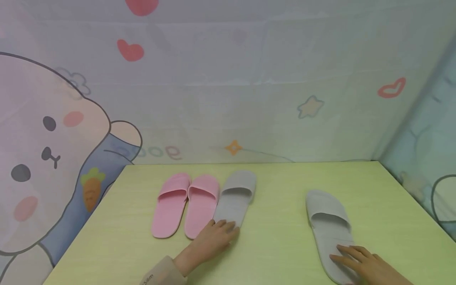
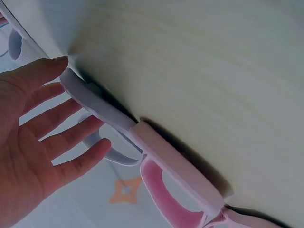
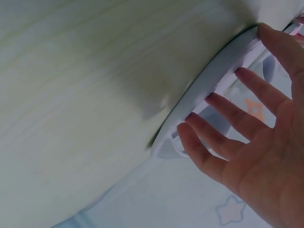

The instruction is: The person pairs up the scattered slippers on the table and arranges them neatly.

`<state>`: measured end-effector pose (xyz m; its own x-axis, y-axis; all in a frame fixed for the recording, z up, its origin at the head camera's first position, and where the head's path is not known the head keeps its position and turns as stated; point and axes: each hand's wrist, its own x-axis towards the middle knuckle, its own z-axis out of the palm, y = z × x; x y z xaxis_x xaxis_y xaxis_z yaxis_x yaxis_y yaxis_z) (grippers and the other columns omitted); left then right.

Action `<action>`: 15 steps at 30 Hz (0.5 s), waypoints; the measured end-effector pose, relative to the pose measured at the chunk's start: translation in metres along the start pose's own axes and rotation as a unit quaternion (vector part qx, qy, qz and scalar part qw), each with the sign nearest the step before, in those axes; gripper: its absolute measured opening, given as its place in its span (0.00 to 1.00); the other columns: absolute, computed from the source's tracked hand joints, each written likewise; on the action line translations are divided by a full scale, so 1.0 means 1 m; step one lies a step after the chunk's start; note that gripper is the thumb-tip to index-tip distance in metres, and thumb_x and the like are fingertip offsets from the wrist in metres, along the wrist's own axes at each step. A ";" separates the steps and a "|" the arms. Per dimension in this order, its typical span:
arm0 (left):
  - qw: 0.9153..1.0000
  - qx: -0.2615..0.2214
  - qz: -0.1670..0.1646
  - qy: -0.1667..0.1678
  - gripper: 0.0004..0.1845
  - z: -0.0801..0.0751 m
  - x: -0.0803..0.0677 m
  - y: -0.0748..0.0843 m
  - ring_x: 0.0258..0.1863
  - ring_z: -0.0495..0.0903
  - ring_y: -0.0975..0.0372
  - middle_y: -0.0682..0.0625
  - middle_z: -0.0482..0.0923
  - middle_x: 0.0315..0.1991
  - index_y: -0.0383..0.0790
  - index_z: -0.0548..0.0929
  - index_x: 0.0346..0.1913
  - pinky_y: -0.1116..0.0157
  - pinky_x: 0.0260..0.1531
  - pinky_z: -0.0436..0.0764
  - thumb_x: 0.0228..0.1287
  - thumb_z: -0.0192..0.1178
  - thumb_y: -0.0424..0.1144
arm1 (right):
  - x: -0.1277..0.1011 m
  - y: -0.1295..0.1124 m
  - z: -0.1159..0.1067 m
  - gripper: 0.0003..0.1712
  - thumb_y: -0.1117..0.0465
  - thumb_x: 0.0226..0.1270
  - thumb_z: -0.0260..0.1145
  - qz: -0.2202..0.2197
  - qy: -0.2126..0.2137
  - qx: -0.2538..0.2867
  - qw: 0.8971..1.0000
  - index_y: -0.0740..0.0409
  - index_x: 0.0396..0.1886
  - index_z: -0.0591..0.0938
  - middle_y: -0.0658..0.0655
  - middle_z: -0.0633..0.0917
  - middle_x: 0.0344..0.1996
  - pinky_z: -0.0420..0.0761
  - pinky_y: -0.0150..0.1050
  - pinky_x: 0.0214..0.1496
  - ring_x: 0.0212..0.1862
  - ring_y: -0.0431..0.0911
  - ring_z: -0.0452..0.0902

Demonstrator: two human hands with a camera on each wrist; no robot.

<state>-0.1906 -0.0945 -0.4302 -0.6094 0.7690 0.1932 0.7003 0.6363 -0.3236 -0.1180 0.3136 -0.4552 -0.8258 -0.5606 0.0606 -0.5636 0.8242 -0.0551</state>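
Observation:
My left hand [image 1: 213,241] rests at the heel end of a grey slipper [image 1: 233,206] in the head view. In the left wrist view its fingers spread fairly straight over that slipper [image 2: 102,107], with the thumb at the heel's edge. At the right, my right hand [image 1: 372,267] touches the heel part of a second grey slipper [image 1: 327,231], which lies apart and tilted. Its straight, spread fingers meet that slipper's edge [image 3: 204,85] in the right wrist view. Two pink slippers [image 1: 169,217] lie side by side left of the first grey one, toes away from me.
The slippers lie on a pale yellow-green table [image 1: 278,237]. A cloth backdrop [image 1: 228,79] with hearts, stars and a cartoon animal rises behind its far edge. Another cloth [image 1: 431,130] hangs along the right side.

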 end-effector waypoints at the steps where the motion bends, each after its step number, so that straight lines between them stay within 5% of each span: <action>1: 1.000 0.003 -0.001 0.006 0.21 0.001 0.000 0.000 0.45 0.76 0.61 0.54 0.77 0.49 0.49 0.73 0.50 0.66 0.34 0.74 0.53 0.59 0.49 | 0.001 -0.001 0.000 0.36 0.30 0.46 0.58 0.000 -0.002 0.000 1.000 0.42 0.54 0.73 0.59 0.75 0.51 0.73 0.47 0.30 0.45 0.57 0.70; 6: 1.000 0.012 -0.010 0.018 0.16 0.003 -0.001 -0.002 0.37 0.76 0.62 0.55 0.77 0.44 0.49 0.75 0.46 0.68 0.27 0.71 0.53 0.60 0.45 | 0.006 -0.002 -0.001 0.28 0.37 0.53 0.59 -0.016 0.015 -0.013 1.000 0.42 0.52 0.75 0.58 0.77 0.49 0.73 0.45 0.29 0.43 0.56 0.72; 15: 1.000 -0.003 -0.013 0.002 0.08 0.000 0.002 -0.004 0.30 0.75 0.62 0.56 0.77 0.38 0.50 0.75 0.40 0.70 0.25 0.69 0.56 0.57 0.43 | 0.020 -0.003 -0.005 0.29 0.36 0.50 0.60 -0.071 0.083 -0.071 0.992 0.43 0.51 0.76 0.54 0.78 0.48 0.75 0.40 0.34 0.43 0.50 0.73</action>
<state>-0.1944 -0.0958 -0.4286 -0.6264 0.7519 0.2056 0.6863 0.6570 -0.3120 -0.1331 0.3004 -0.4492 -0.7170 -0.6612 0.2206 -0.6564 0.7470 0.1055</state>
